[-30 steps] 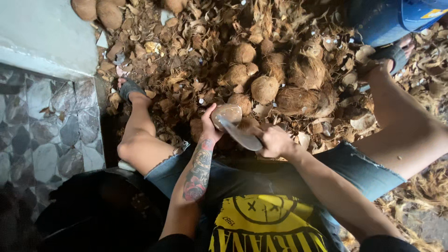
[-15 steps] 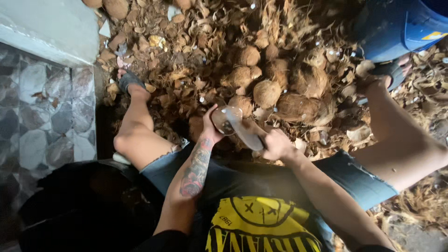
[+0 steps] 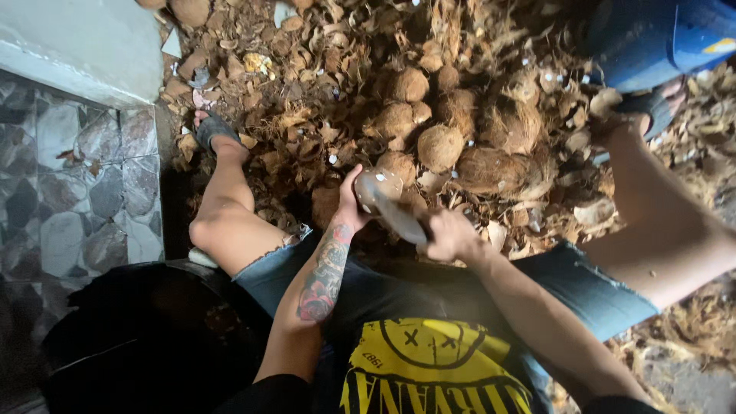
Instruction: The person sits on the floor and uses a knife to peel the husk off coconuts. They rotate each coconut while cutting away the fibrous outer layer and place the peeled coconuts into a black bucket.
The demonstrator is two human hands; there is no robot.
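Observation:
My left hand [image 3: 349, 205] grips a peeled coconut [image 3: 378, 186] held low between my knees. A broad grey knife [image 3: 399, 217] lies against that coconut, its handle in my right hand [image 3: 451, 234]. The blade slants from the coconut down to the right. My left forearm carries a dark tattoo. Just beyond the coconut lies a heap of brown husked coconuts [image 3: 441, 146].
Dry husk scraps [image 3: 322, 69] cover the ground ahead. A blue barrel [image 3: 652, 38] stands at the top right. Grey patterned tiles [image 3: 69, 184] and a pale concrete ledge [image 3: 77, 46] lie to the left. A black tub [image 3: 146, 337] sits by my left thigh.
The view has shifted slightly. My hands stay on the coconut and knife, and the blade has turned a little against the shell.

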